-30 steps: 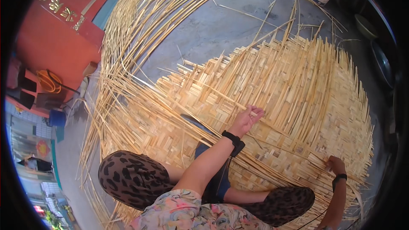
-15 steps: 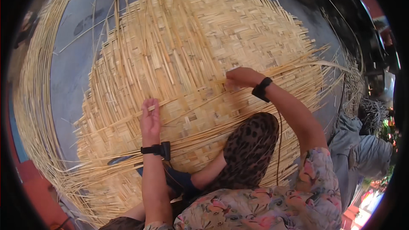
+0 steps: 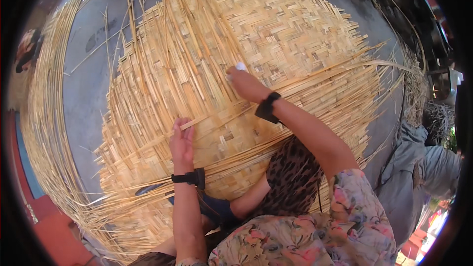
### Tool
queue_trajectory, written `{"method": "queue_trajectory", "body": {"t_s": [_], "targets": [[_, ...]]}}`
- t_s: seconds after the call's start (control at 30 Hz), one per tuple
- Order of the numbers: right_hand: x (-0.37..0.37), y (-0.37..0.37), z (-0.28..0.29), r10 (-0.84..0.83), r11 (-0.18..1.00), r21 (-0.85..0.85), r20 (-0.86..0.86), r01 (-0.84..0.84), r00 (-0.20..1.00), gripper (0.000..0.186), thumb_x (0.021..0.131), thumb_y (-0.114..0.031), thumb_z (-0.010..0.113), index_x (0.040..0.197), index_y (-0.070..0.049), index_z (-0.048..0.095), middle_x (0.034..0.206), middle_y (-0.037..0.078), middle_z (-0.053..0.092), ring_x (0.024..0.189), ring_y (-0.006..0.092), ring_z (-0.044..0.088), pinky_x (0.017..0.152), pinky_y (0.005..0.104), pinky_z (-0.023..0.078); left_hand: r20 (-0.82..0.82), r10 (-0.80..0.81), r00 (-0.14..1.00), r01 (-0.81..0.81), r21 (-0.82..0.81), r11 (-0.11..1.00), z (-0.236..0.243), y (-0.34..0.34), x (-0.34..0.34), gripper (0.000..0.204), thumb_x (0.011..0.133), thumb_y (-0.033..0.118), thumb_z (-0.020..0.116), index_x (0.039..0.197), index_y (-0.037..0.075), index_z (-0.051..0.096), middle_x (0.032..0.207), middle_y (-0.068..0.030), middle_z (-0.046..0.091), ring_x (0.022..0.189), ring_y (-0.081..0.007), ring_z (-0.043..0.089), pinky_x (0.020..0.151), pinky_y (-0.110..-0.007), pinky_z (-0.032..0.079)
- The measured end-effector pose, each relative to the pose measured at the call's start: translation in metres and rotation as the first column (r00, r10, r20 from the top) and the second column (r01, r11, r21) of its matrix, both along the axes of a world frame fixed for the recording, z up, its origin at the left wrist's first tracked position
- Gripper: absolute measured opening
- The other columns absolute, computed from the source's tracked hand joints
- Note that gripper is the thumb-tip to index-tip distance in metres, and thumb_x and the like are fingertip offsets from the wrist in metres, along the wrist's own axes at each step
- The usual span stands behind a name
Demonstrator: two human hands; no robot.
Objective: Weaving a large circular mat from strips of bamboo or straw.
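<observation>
A large woven bamboo mat (image 3: 290, 24) spreads under both my hands. Between the fingers of my left hand (image 3: 183, 144) is a flat, pale bamboo strip (image 3: 162, 139) lying across the mat. My right hand (image 3: 248, 84) rests farther up, over the lengthwise strips (image 3: 197, 64), its fingers curled down toward them. Something white shows at its fingertips; whether the fingers hold a strip is hidden. Each wrist wears a black band. On the right half the weave is tight and zigzag, while the left half shows long loose strips.
A bundle of loose strips (image 3: 315, 86) lies crosswise over the mat, in front of my bent knee (image 3: 295, 172). Long thin strips (image 3: 47, 103) curve along the left on the grey floor (image 3: 88, 79). Grey cloth (image 3: 409, 167) and a heap of scraps (image 3: 416, 88) are at the right.
My right hand has moved left and away from me, off the crosswise strip onto the lengthwise strips. My left hand keeps its pinch on the strip, and the whole view has shifted slightly.
</observation>
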State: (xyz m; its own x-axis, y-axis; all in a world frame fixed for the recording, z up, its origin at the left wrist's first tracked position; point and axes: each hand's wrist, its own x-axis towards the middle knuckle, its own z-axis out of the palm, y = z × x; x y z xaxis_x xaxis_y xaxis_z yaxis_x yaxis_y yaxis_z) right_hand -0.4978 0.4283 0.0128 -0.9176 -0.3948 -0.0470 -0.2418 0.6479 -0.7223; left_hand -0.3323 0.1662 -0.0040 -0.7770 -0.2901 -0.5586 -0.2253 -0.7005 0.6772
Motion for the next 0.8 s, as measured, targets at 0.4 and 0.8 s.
{"method": "queue_trajectory", "body": {"t_s": [0.4,0.8], "targets": [[-0.023,-0.009,-0.005,0.226,0.913,0.351,-0.009,-0.208,0.974,0.025,0.082,-0.018,0.068,0.086,0.000,0.053,0.076,0.018,0.067,0.065,0.0278,0.069,0.061,0.0381,0.055,0.005,-0.008,1.000,0.008,-0.012,1.000,0.007,0.005,0.005,0.043,0.103,0.028,0.052,0.136,0.000,0.049,0.132,-0.0159,0.058,0.115,-0.0234,0.061,0.096,-0.035,0.053],[-0.027,0.009,-0.006,0.178,0.984,-0.145,0.692,-0.107,0.699,0.031,0.078,-0.022,0.069,0.085,0.005,0.056,0.075,0.020,0.067,0.062,0.0305,0.069,0.057,0.0357,0.052,0.026,-0.003,1.000,0.004,-0.008,1.000,0.003,0.004,0.013,0.041,0.103,0.027,0.053,0.134,-0.001,0.051,0.126,-0.0139,0.061,0.112,-0.0234,0.062,0.092,-0.034,0.054]]}}
